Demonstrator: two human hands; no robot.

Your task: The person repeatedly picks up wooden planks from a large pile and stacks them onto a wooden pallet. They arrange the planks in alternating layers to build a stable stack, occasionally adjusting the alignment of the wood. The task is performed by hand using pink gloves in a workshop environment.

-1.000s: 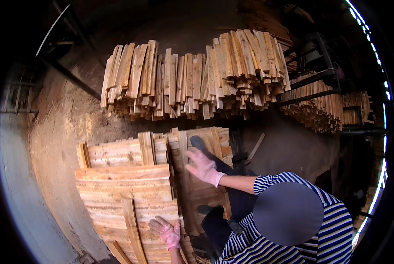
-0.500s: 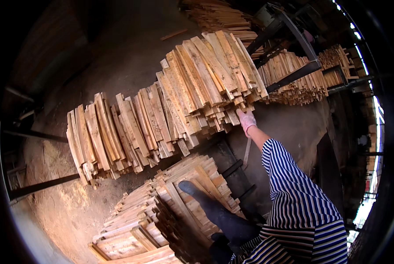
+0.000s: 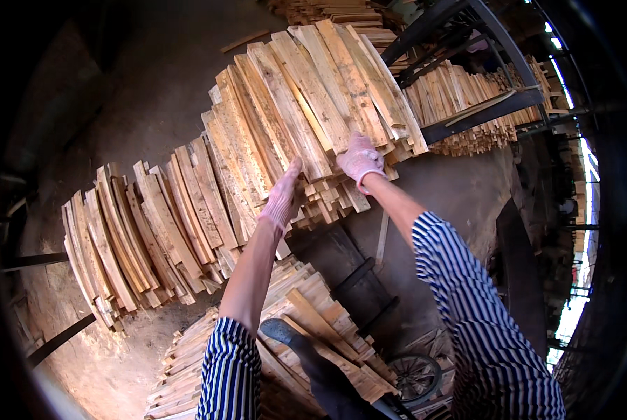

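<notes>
Resting on the near ends of the piled wooden slats (image 3: 313, 91), there's the pink-gloved right hand (image 3: 362, 158), its fingers bent, and whether they pinch a slat I cannot tell! Just left of it, the left hand (image 3: 284, 197) points forward, fingers straight and pressed together, slats right beside the tips.

head-worn left fisheye | from above | looking down and forward | hands (image 3: 362, 160) near
</notes>
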